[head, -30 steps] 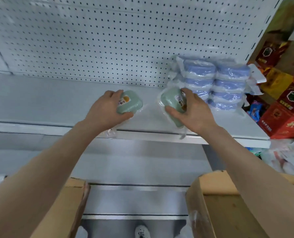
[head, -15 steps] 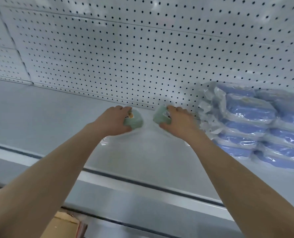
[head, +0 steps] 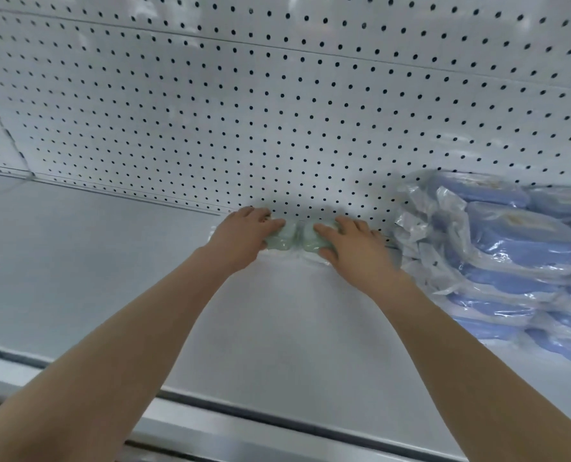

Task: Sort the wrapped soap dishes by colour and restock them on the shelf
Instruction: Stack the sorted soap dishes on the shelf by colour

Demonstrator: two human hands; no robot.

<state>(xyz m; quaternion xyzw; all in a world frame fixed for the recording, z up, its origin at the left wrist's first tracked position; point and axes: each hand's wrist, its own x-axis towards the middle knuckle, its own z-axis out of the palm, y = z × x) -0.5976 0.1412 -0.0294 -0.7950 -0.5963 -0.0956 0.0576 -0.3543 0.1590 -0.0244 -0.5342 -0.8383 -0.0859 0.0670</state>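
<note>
Two green wrapped soap dishes lie side by side at the back of the white shelf (head: 77,261), against the pegboard. My left hand (head: 241,233) covers the left green dish (head: 282,236) and grips it. My right hand (head: 350,248) rests over the right green dish (head: 312,240), fingers curled on it. Both dishes touch the shelf and nearly touch each other. To the right stands a stack of blue wrapped soap dishes (head: 510,248), several layers high, apart from my right hand.
A white pegboard (head: 277,111) forms the back wall. The shelf's metal front edge (head: 244,425) runs across the bottom. The shelf stretches bare to the left of my hands.
Both hands have pushed the green dishes further back to the pegboard and closer together. The view has moved in toward the shelf; the boxes below are out of sight.
</note>
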